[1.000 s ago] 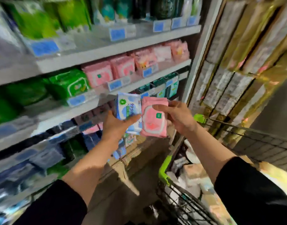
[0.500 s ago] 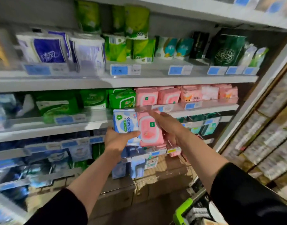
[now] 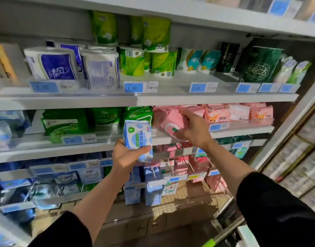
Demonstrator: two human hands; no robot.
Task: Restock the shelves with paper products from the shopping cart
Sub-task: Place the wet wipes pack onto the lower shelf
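My left hand point(image 3: 127, 155) grips a blue and white wipes pack point(image 3: 138, 138) upright in front of the middle shelf's edge point(image 3: 99, 148). My right hand point(image 3: 194, 130) holds a pink wipes pack point(image 3: 171, 122) tilted over that shelf's front lip, among other pink packs point(image 3: 238, 114). Green wipes packs point(image 3: 64, 122) fill the shelf to the left of it. Only the shopping cart's green handle point(image 3: 209, 244) shows at the bottom edge.
Toilet paper rolls point(image 3: 99, 70) and dark green tissue packs point(image 3: 258, 65) stand on the shelf above. Blue packs point(image 3: 89, 173) and pink hanging packs point(image 3: 197, 166) fill the rows below. A pillar and a stacked gold-trimmed display point(image 3: 299, 157) close off the right.
Both packs were held side by side near the cart; the view swung up to the shelves, and my right hand carried the pink pack up onto the middle shelf while the left stayed below.
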